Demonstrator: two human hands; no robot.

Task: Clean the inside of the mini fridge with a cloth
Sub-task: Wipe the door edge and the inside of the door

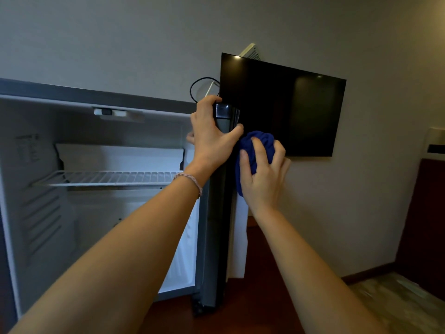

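Observation:
The mini fridge (43, 145) stands open on the left, its white inside and a wire shelf (108, 178) showing. Its dark door (218, 237) is swung out edge-on in the middle of the view. My left hand (212, 138) grips the top corner of that door, thumb on the right side. My right hand (263, 177) holds a bunched blue cloth (258, 145) just right of the door's edge, near its top.
A black wall-mounted TV (289, 104) hangs right of the fridge, with a looped cable (199, 90) and a white box (250, 50) behind it. Dark wooden furniture (423, 225) stands at the far right. A reddish-brown surface (252, 297) lies under the fridge.

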